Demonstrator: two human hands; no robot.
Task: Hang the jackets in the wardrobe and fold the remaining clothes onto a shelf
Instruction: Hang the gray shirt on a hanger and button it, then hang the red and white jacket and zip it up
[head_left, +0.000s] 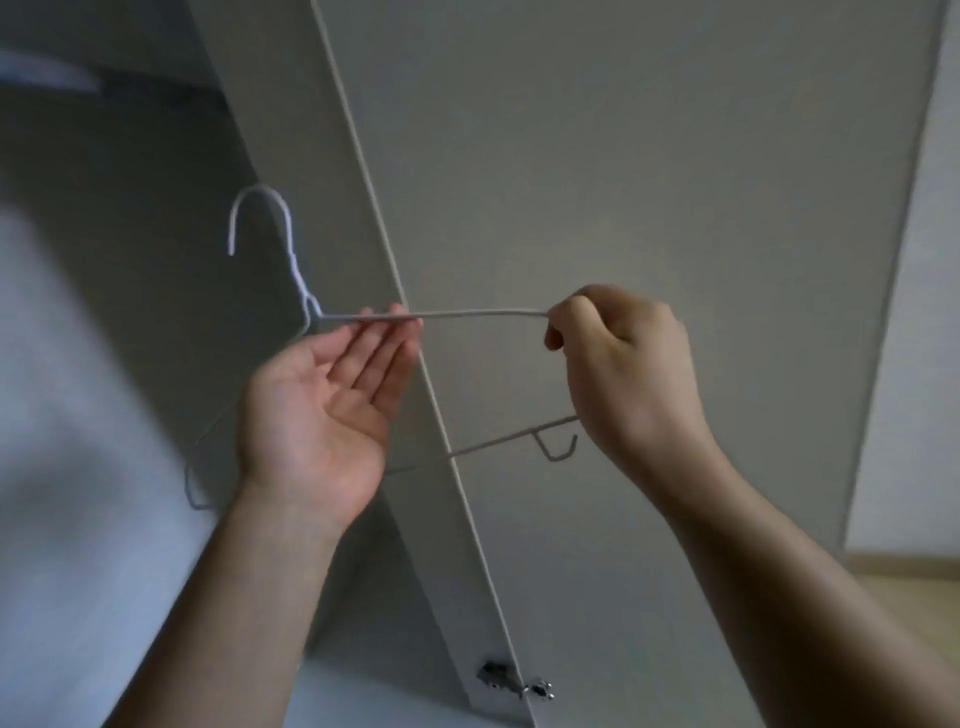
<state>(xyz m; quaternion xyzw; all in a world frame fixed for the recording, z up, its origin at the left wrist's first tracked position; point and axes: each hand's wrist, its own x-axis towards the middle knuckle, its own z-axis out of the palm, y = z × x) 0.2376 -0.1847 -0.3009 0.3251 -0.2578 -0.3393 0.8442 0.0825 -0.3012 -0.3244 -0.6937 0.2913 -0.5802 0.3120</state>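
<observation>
I've got the wire hanger (374, 364) held crosswise before the open wardrobe door (623, 208), right hand (623, 364) pinching its shoulder end, left hand (322, 410) spread under the arm, hook up-left.

The hanger (467, 313) is in the middle, in front of the wardrobe door (623, 182). Its hook (260, 208) is at the upper left, before the open inside of the wardrobe (130, 234). The right hand (618, 358) is at the right end of the hanger's upper wire and closes around it. The left hand (322, 410) is left of it, below the upper wire, with the fingertips touching this wire. The lower bar of the hanger runs behind the left hand and under the right hand. A hinge (514, 680) sits on the door's edge, low, between the two forearms. The floor (909, 597) lies at the lower right, behind the right arm.
</observation>
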